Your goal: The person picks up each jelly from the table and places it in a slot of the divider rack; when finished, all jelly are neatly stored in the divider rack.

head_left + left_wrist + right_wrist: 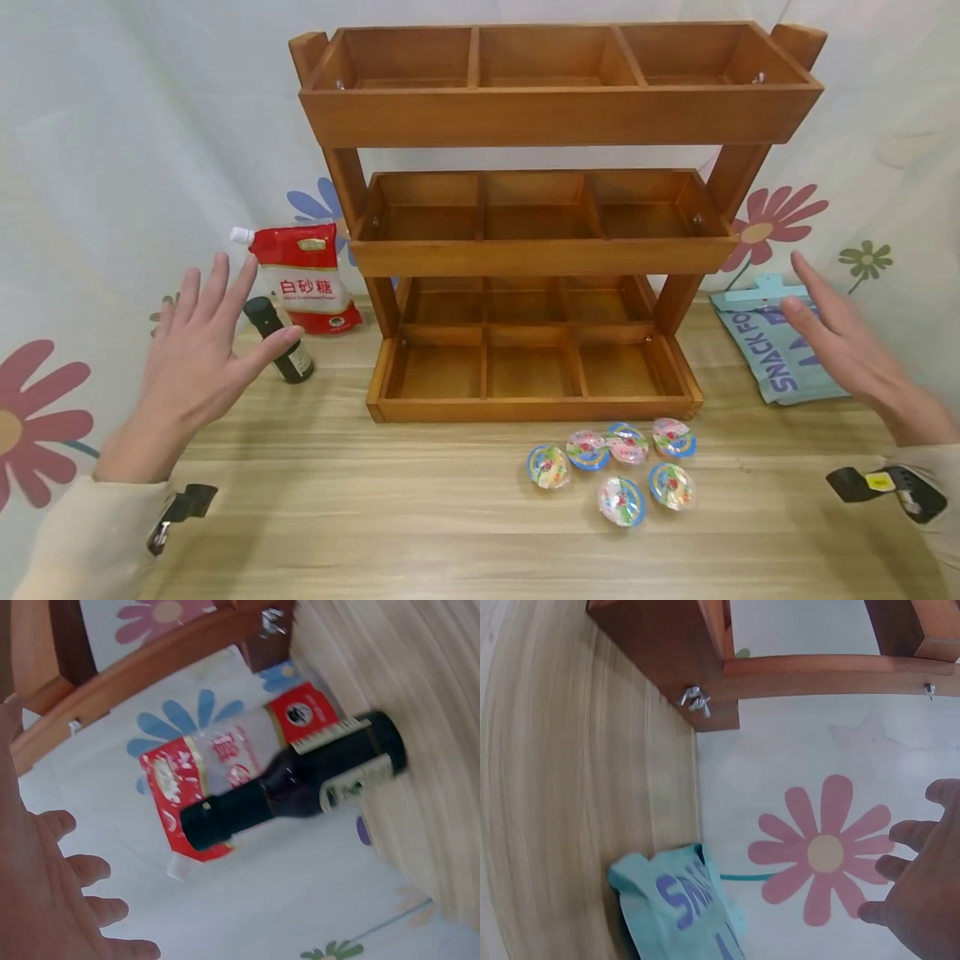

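Observation:
My left hand (198, 350) is raised with its fingers spread, holding nothing. Beyond it stand a dark bottle (294, 354) with a green cap and a red and white bag of sugar (303, 279) with a white spout; the left wrist view shows the bottle (330, 769) in front of the bag (217, 761). On the other side my right hand (862, 346) is held up, fingers extended and nothing in it. It partly covers a teal snack bag (780, 350) with a clip along its top. In the right wrist view that bag (679, 900) lies below the hand (922, 877).
A three-tier wooden rack (540, 258) with divided compartments stands at the back middle of the table (375, 508). Several small sealed jelly cups (621, 501) lie before its right half. A flower-printed curtain (150, 108) hangs behind.

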